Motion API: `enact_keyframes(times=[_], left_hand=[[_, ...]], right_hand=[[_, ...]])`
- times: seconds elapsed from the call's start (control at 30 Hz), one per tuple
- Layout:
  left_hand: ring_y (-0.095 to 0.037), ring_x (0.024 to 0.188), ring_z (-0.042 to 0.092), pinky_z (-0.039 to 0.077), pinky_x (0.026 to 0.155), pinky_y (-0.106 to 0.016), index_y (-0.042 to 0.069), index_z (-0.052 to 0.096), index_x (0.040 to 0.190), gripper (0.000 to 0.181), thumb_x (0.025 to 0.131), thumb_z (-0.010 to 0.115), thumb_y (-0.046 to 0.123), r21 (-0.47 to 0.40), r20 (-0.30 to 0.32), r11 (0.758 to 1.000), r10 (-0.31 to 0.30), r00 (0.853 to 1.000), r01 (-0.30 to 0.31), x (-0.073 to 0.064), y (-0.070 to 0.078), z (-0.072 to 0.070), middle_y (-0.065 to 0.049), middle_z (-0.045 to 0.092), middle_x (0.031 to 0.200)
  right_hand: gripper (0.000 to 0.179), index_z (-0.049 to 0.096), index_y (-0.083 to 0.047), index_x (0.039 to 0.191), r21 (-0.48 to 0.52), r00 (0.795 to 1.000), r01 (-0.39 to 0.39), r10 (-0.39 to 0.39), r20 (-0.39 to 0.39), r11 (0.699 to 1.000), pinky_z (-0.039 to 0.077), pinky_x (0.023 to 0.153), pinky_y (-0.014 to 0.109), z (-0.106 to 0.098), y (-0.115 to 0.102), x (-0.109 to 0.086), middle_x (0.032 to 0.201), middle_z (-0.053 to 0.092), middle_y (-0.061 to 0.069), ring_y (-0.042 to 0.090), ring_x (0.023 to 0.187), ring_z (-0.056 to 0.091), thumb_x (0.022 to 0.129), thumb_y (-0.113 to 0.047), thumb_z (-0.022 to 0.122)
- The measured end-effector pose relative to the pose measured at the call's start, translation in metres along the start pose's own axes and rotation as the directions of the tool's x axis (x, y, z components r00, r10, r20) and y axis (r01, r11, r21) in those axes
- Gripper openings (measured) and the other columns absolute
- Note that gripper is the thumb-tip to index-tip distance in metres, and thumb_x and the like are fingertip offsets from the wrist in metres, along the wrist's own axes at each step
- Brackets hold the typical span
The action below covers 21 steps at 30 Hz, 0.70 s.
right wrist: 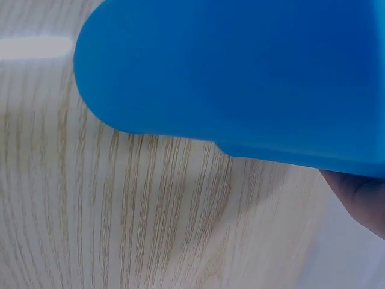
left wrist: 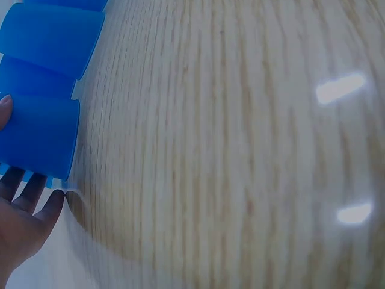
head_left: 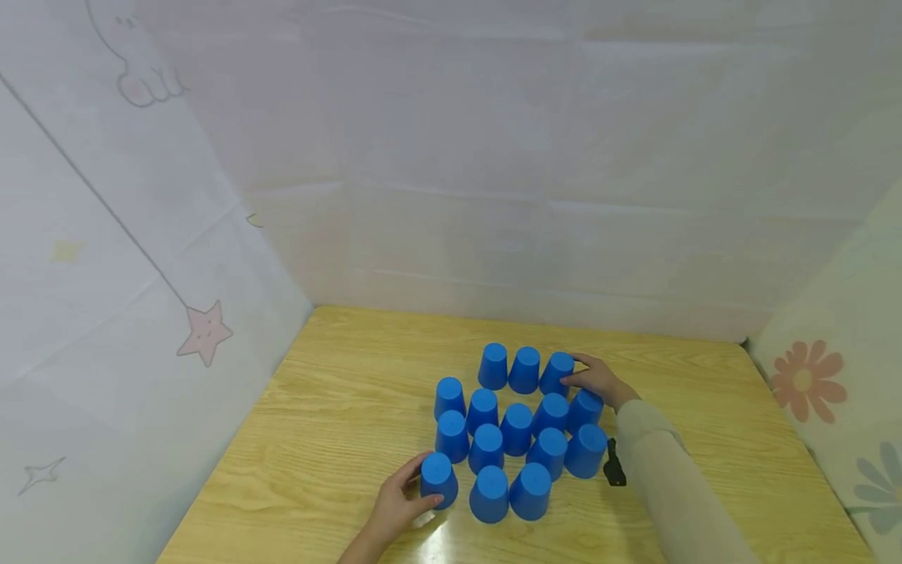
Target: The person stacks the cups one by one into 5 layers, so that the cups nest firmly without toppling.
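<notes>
Gripping the front-left cup (head_left: 438, 484) in the left hand (head_left: 395, 503) and pinching the rear-right cup (head_left: 555, 375) in the right hand (head_left: 599, 378), among inverted cups (head_left: 517, 431) on the table (head_left: 317, 439), treat as probably light, stiff and slippery, holding gently by opposite sides to prevent slipping.

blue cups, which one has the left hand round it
The leftmost cup in the front row of three. The left hand grips it, and a gap separates it from that row's other two cups.
</notes>
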<state>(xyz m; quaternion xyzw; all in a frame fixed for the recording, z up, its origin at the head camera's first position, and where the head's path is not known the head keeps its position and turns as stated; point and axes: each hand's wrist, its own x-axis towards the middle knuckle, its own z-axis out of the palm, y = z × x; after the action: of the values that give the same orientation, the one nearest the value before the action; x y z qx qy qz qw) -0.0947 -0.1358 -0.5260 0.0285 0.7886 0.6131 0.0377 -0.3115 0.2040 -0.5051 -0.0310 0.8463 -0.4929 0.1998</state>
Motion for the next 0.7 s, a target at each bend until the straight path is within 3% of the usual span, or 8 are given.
enact_keyframes(times=[0.33, 0.7], left_hand=[[-0.031, 0.109, 0.043, 0.035, 0.088, -0.048, 0.008, 0.047, 0.122, 0.059, 0.070, 0.072, 0.018, 0.024, -0.010, 1.000, 0.007, 1.000, -0.007, 0.005, -0.026, 0.002, -0.011, 0.050, 0.118], [-0.032, 0.110, 0.042, 0.038, 0.086, -0.042, 0.008, 0.044, 0.124, 0.062, 0.071, 0.071, 0.023, 0.036, 0.005, 0.999, -0.011, 1.000, 0.011, 0.005, -0.018, -0.007, -0.012, 0.048, 0.120]], right_hand=[[0.069, 0.027, -0.003, 0.134, -0.018, 1.000, 0.000, 0.000, 0.005, 1.000, 0.032, 0.085, 0.056, -0.005, 0.001, -0.004, 0.123, 0.038, 0.028, 0.042, 0.107, 0.041, 0.079, -0.023, 0.063], [0.068, 0.028, -0.005, 0.133, -0.046, 0.999, 0.031, -0.030, 0.031, 0.998, 0.031, 0.085, 0.058, -0.016, 0.003, -0.017, 0.122, 0.039, 0.030, 0.044, 0.110, 0.037, 0.079, -0.029, 0.062]])
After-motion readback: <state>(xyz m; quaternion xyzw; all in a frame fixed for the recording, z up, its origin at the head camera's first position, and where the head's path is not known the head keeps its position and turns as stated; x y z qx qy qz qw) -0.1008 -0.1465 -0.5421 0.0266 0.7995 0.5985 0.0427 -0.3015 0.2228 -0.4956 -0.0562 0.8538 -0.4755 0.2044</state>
